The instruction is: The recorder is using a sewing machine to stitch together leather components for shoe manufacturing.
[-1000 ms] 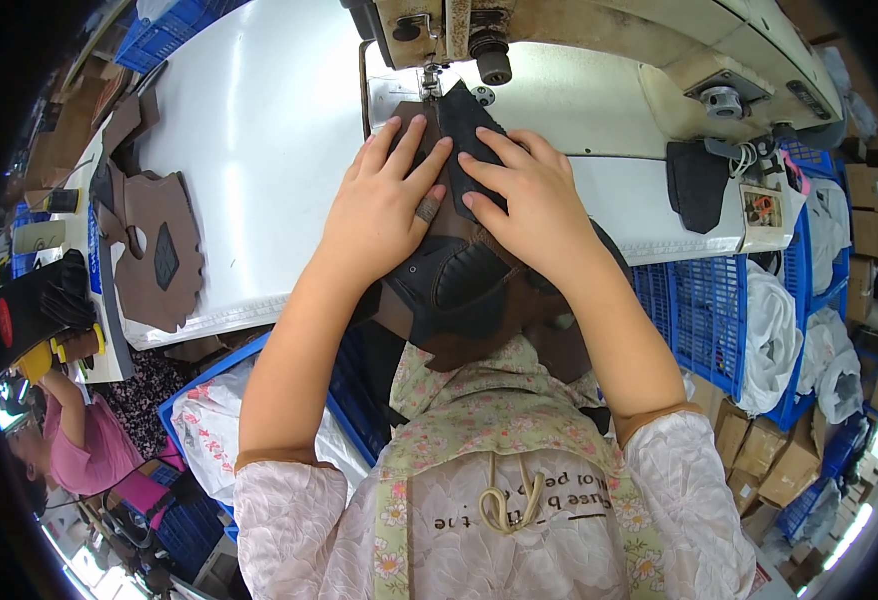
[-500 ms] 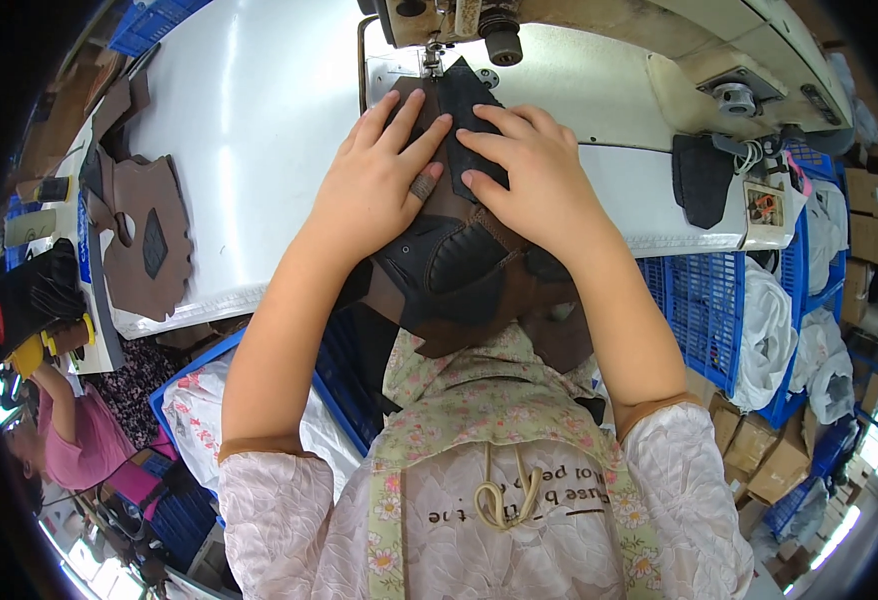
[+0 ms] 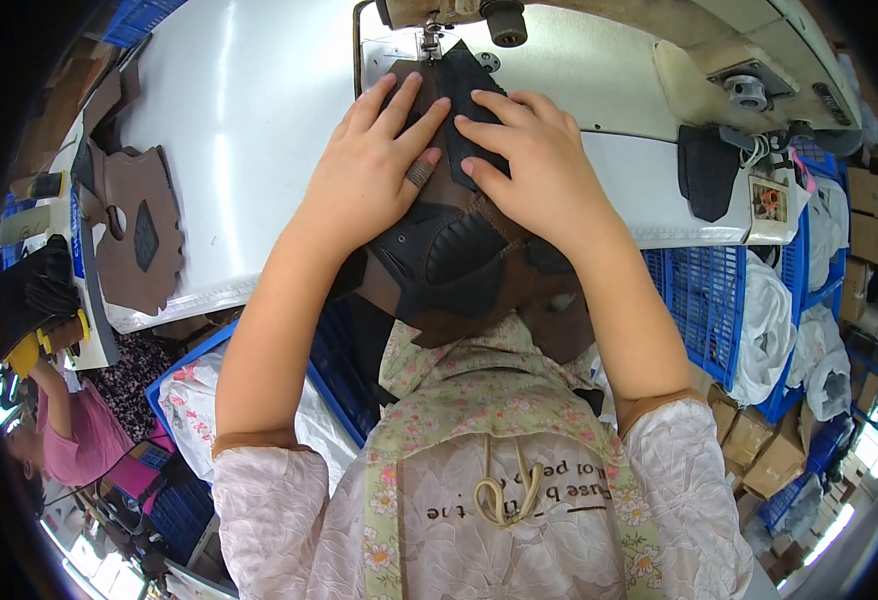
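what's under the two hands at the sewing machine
Both the left hand and right hand press flat on a dark brown and black shoe upper piece; the part beneath the palms is hidden.

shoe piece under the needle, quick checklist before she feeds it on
1. Both hands flat on the shoe piece: ok, left hand and right hand press it to the white table.
2. Fingertips away from the needle: cannot tell, the left fingers lie close below it.
3. Front edge at the needle: ok, the dark tip reaches it.
4. Piece lying smooth: not ok, its rear hangs off the table edge toward the lap.
5. Stack of brown cut pieces out of the way: ok, far left.
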The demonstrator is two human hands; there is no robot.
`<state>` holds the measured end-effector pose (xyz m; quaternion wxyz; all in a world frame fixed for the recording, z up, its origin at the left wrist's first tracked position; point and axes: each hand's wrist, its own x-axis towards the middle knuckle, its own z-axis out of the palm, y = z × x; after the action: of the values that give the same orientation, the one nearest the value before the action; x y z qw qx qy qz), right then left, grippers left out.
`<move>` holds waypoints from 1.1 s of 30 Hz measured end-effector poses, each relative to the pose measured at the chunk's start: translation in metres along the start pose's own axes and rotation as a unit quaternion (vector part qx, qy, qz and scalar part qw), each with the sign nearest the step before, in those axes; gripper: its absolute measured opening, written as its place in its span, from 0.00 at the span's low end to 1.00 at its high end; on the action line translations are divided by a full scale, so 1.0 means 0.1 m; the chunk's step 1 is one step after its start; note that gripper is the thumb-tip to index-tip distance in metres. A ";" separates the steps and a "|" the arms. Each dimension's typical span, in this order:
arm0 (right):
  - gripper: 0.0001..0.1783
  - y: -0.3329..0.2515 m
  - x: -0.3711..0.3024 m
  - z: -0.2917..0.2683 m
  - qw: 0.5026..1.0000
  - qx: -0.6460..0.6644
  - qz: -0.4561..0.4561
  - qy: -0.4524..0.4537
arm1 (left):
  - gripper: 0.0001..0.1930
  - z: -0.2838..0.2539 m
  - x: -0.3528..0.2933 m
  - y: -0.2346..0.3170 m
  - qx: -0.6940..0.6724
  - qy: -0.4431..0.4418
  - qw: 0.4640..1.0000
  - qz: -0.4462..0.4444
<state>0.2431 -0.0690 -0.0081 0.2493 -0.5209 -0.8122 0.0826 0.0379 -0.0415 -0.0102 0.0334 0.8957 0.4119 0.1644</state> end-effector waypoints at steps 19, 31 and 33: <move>0.18 0.04 0.12 0.05 1.000 0.003 -0.003 -0.003 | 0.23 0.03 0.08 -0.14 -0.007 0.005 1.000 0.012; 0.19 0.05 0.14 0.06 1.000 0.003 -0.009 0.012 | 0.23 0.02 0.11 -0.16 -0.017 0.007 1.000 0.007; 0.19 0.05 0.15 0.06 1.000 0.002 -0.008 0.012 | 0.23 0.03 0.12 -0.17 -0.032 0.010 0.999 0.007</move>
<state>0.2390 -0.0533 -0.0103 0.2604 -0.5146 -0.8134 0.0756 0.0333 -0.0211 -0.0131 0.0563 0.8954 0.4004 0.1865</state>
